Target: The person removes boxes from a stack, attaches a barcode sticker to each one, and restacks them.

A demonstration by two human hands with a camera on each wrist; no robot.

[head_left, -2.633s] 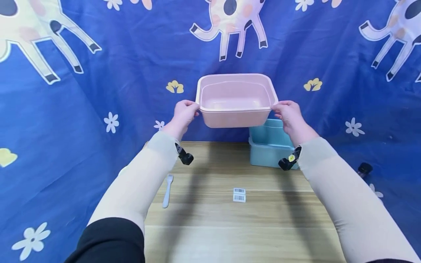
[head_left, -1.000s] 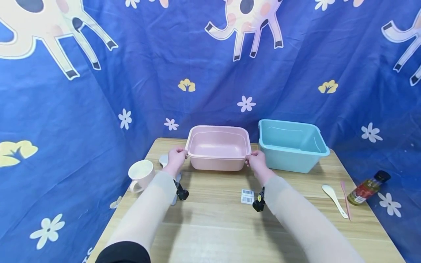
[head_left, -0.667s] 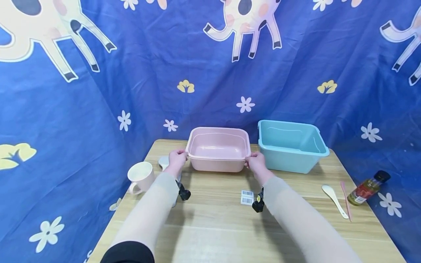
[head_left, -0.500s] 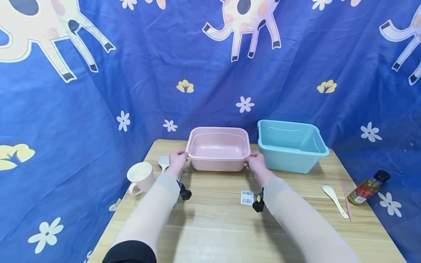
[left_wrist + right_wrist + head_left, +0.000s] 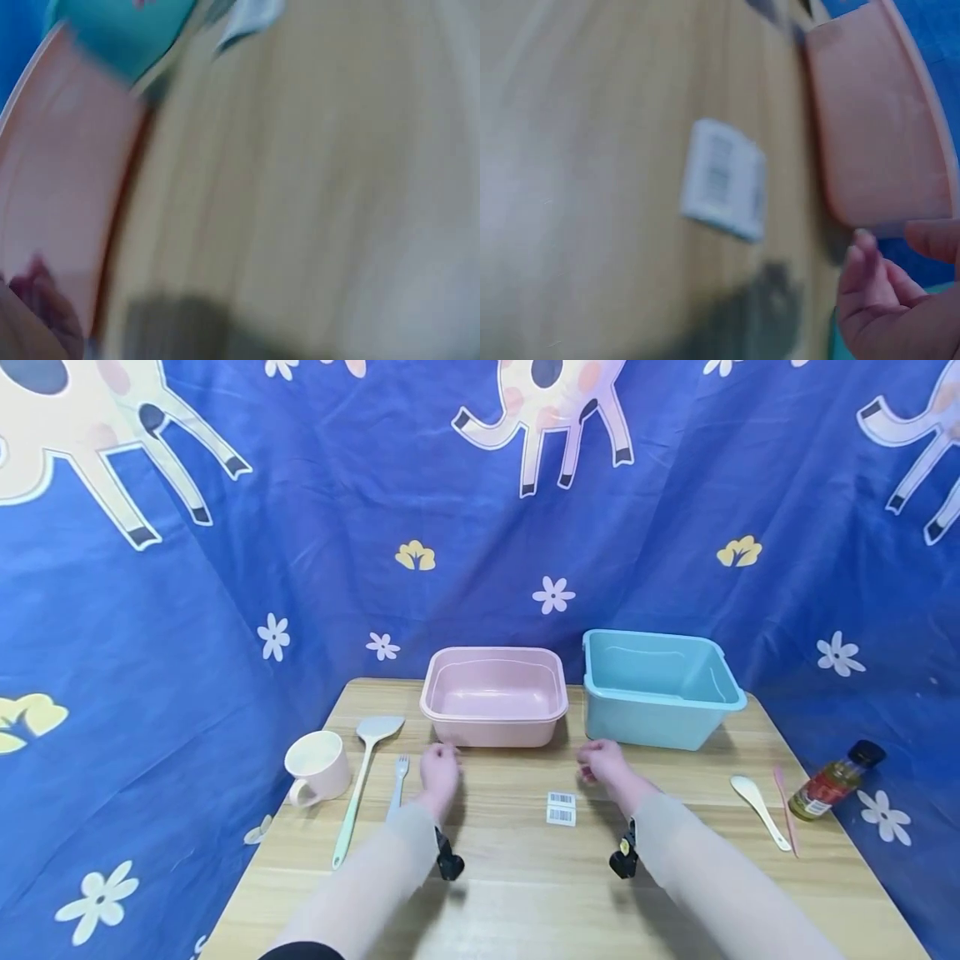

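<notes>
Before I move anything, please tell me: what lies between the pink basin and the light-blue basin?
Only a narrow strip of bare tabletop separates the pink basin from the light-blue basin; the head view shows it.

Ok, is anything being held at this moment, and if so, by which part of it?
Nothing is held: the left hand and the right hand are both near the pink tub, which stands on the table, but neither grips it.

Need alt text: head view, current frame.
A person's left hand and right hand, holding nothing, are in front of a pink basin beside a teal bin on a wooden table. Mug, spatula and fork are on the left; spoon, pink stick and bottle on the right.
</notes>
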